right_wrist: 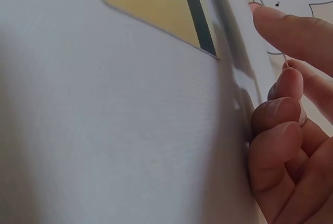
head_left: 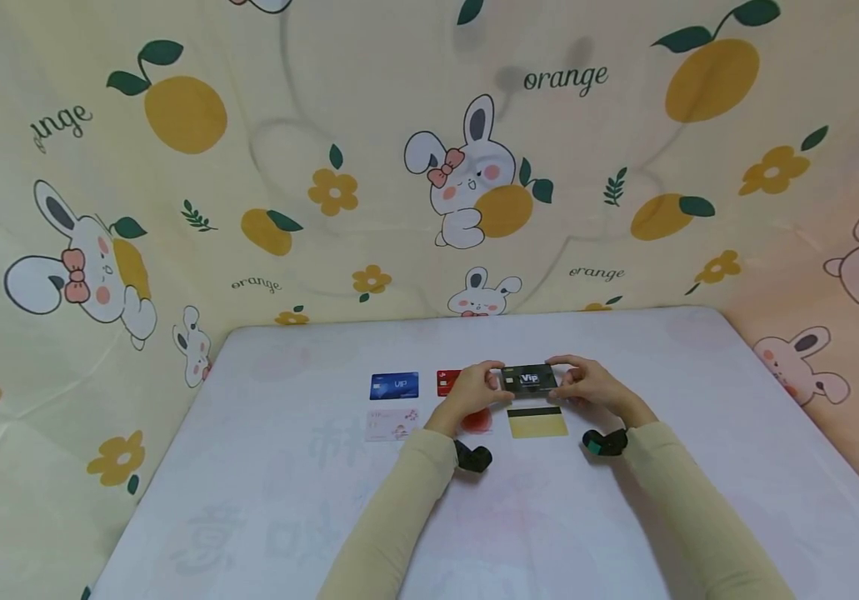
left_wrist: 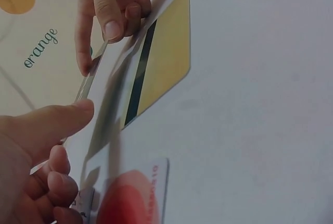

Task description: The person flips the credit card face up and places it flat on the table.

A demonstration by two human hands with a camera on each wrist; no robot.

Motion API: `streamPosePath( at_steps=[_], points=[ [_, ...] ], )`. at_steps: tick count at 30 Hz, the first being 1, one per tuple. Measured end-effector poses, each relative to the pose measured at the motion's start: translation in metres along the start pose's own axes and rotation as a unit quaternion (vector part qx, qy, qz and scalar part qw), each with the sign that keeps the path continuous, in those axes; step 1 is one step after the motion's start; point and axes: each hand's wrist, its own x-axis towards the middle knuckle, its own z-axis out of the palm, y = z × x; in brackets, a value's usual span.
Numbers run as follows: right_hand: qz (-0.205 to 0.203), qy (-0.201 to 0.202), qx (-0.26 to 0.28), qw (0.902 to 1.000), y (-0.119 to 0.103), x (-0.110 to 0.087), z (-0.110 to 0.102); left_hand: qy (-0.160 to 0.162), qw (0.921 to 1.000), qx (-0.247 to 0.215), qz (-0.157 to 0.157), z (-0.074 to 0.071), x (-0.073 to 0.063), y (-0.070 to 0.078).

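Note:
A black VIP card (head_left: 529, 378) is held between both hands, tilted up with its printed face toward the head camera. My left hand (head_left: 474, 390) pinches its left end between thumb and fingers. At the other end, my right hand (head_left: 590, 385) pinches it the same way. Edge-on in the left wrist view, the card (left_wrist: 88, 81) stands above the table with a shadow beneath it. Just in front lies a gold card (head_left: 537, 426) with a dark stripe. Partly behind my left hand are a red card (head_left: 447, 382) and a card with a red circle (head_left: 477, 421).
A blue VIP card (head_left: 395, 386) lies farther left, with a pale pink card (head_left: 392, 425) in front of it. All rest on a white table (head_left: 264, 467). Behind the table's far edge hangs a printed cloth (head_left: 369, 100) with rabbits and oranges.

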Motion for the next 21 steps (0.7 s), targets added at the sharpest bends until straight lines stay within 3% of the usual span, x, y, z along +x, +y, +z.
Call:
streamPosePath(
  at_steps=[7,21],
  points=[
    [0.018,0.002,-0.013,0.9997,-0.0008,0.0013,0.0018,0.0,0.9994,-0.017,-0.029,0.0024,0.001,-0.0007],
    [0.014,0.011,-0.019,0.9997,0.0031,0.0056,0.0038,0.005,0.9998,0.004,-0.02,0.0029,0.0007,-0.0019]
  ],
)
